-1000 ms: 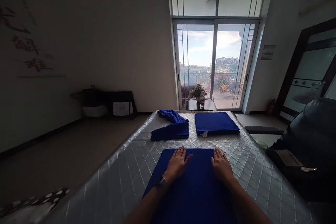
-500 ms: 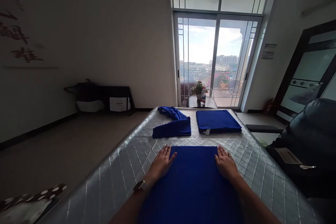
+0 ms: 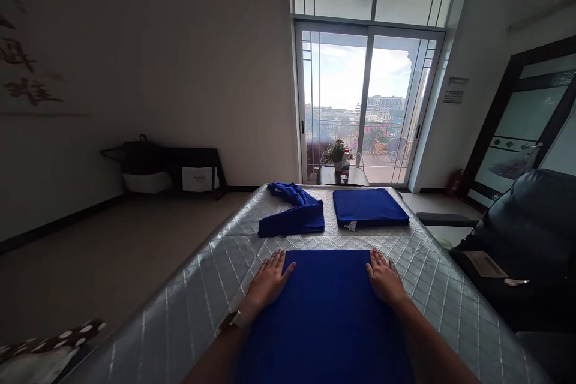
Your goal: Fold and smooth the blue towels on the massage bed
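The left hand has moved outward since a second ago, when it lay well in on the flat, deep-blue folded cloth; now it rests at the cloth's left edge, by the far corner. The right hand stays by the far right corner, so the gap between the hands is wider. Both are palm down and flattened, fingers extended and close together, thumbs angled inward, gripping nothing. Against half a second ago, their placing is much the same.

The cloth lies on the near part of a shiny silver, diamond-quilted tabletop. Farther back, a crumpled royal-blue garment lies to the left and a neatly folded blue fabric stack with a small white tag to the right; neither has changed since the earlier pictures.

Beyond, a small dark table carries a leafy green potted plant and a clear plastic bottle with a red cap, before a glass sliding door. A black padded chair stands at right; a white bag with dark print is by the left wall.
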A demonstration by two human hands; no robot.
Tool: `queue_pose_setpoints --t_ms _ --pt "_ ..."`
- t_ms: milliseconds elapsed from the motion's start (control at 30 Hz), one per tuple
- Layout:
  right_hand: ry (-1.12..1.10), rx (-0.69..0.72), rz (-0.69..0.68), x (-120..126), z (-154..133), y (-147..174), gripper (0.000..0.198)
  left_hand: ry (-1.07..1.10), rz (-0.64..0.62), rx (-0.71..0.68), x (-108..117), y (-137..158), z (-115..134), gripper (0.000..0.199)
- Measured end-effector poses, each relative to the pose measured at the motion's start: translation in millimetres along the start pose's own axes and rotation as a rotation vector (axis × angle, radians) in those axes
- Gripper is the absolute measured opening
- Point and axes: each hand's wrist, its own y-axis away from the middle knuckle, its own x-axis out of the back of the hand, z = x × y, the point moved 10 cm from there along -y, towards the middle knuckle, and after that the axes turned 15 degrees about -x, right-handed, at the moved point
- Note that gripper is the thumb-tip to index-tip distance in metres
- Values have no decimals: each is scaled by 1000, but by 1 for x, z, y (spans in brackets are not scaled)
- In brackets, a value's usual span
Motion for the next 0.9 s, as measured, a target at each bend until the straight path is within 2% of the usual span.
queue_pose_setpoints --t_ms 133,300,500,567,633,667,733,900 --pt "-32 -13 45 9 4 2 65 13 -30 22 0 1 0 89" --pt "-100 162 62 17 -14 9 66 2 -42 46 -3 1 -1 89" --pt "-118 85 -31 -2 -9 4 71 -62 -136 28 -6 -2 -5 87" --pt "-120 79 -38 -4 -9 3 70 -86 -183 74 -5 -5 -6 87" --pt "-130 78 -40 -4 -9 3 70 -126 -181 128 1 -12 3 90" --pt "-137 78 -40 -3 -10 3 70 -143 -156 127 3 -18 16 90" --pt "-150 77 -39 -2 -10 4 70 -137 -95 34 4 -36 64 87" --pt "-120 120 -24 -6 -10 4 66 59 7 -353 -15 -78 226 75"
